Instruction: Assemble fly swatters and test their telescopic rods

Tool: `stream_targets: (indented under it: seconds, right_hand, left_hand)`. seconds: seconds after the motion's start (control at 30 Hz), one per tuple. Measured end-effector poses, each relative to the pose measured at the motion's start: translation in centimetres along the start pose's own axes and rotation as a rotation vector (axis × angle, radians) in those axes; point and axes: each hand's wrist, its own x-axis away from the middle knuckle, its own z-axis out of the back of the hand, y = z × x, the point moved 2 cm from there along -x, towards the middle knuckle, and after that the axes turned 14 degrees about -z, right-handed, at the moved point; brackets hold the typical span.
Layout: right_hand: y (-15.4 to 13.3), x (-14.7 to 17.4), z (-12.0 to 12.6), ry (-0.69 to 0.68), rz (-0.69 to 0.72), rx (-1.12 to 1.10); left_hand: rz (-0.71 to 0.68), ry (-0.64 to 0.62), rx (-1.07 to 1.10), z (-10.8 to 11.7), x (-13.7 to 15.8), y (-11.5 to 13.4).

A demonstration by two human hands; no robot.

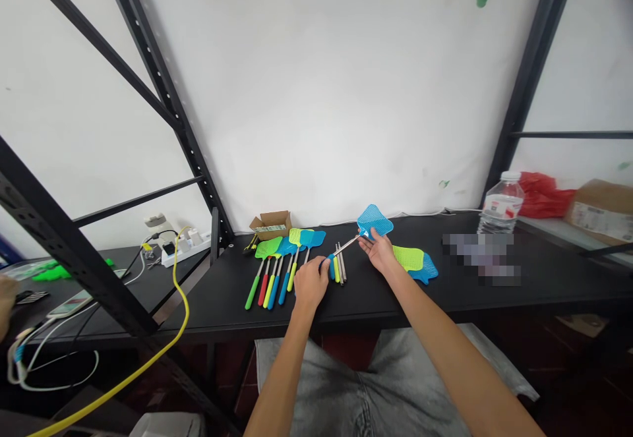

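A blue fly swatter [374, 220] with a metal shaft is held up between my two hands, tilted up to the right. My left hand [311, 282] is closed round its blue handle end. The fingers of my right hand [378, 250] grip it where the shaft meets the blue head. Beneath the shaft lie several loose metal rods [342, 265] and a yellow-green handle [336, 269]. To the left, several swatters with green, red, yellow and blue handles [252, 292] lie in a row. Loose yellow-green [406, 257] and blue swatter heads [429, 269] lie by my right forearm.
A small open cardboard box [271, 225] stands against the wall. At the right are a clear plastic bottle [502, 203], a red bag [541, 194] and a carton [601, 209]. A yellow cable [184, 305] crosses the left rack post. Another person's hand [6, 302] shows at far left.
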Motion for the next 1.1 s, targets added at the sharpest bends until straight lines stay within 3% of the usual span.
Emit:
stream_targets:
  seconds: [0.33,1.1]
  right_hand:
    - [-0.05,0.14,-0.1,0.004,-0.003,0.022]
    - [0.17,0.04,-0.06,-0.01,-0.008,0.087]
  left_hand:
    - [0.028,-0.047,-0.036,-0.05,0.01,0.1]
    - [-0.064,0.079,0.099,-0.45,0.02,-0.57]
